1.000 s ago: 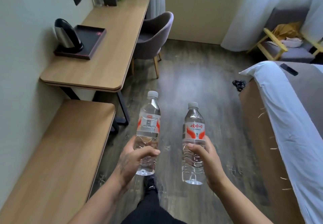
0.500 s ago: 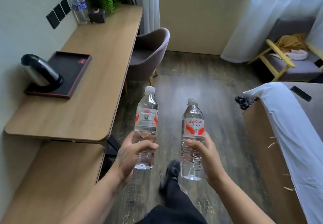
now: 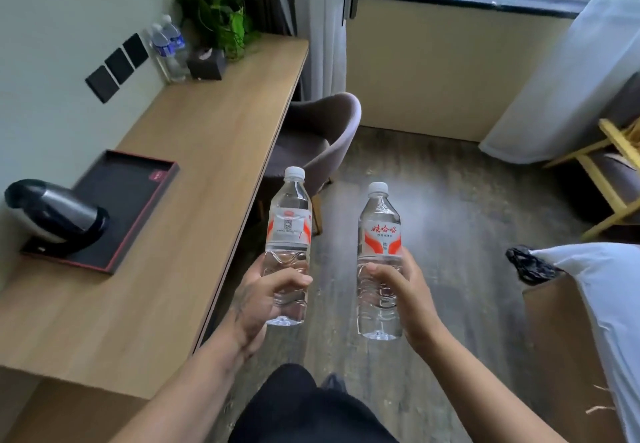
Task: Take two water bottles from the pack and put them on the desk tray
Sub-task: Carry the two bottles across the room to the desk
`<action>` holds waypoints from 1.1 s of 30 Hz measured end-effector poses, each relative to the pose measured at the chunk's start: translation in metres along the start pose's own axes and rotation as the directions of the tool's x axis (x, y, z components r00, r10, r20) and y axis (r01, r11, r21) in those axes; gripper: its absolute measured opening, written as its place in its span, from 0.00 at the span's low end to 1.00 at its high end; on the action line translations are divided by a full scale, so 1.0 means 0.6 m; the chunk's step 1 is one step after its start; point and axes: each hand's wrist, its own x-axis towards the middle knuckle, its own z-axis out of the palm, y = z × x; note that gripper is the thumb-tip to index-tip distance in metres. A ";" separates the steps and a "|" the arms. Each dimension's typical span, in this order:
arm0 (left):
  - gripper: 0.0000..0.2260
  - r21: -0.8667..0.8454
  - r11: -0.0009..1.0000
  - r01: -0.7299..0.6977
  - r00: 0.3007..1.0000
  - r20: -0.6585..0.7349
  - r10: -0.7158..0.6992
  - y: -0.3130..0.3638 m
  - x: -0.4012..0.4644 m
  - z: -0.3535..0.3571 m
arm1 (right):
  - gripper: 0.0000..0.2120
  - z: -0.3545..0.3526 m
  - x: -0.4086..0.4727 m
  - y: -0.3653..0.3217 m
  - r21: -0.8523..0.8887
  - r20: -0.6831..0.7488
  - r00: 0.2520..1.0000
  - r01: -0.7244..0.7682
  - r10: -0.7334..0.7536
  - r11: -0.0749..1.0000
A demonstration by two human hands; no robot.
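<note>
— Bottles first: where are they?
— One in each fist. The left hand (image 3: 265, 299) is wrapped round the lower body of the left bottle (image 3: 289, 235); the right hand (image 3: 398, 290) clasps the right bottle (image 3: 379, 259) the same way. Both are upright, caps on, held in the air just off the tabletop (image 3: 194, 172) edge, above the floor.
— Why grip so low?
— Probably so the bases can go down flat without fingers underneath.
— And the tray (image 3: 117, 197)?
— Dark, red-edged, to the left on the tabletop. A kettle (image 3: 52, 216) fills its near end; the far part is bare, likely the spot for both.
</note>
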 end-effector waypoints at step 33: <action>0.25 -0.051 0.996 -0.069 0.989 -0.134 0.061 0.363 0.579 -0.021 | 0.34 0.152 0.700 -0.235 -0.106 0.121 0.992 -0.017 0.030 0.994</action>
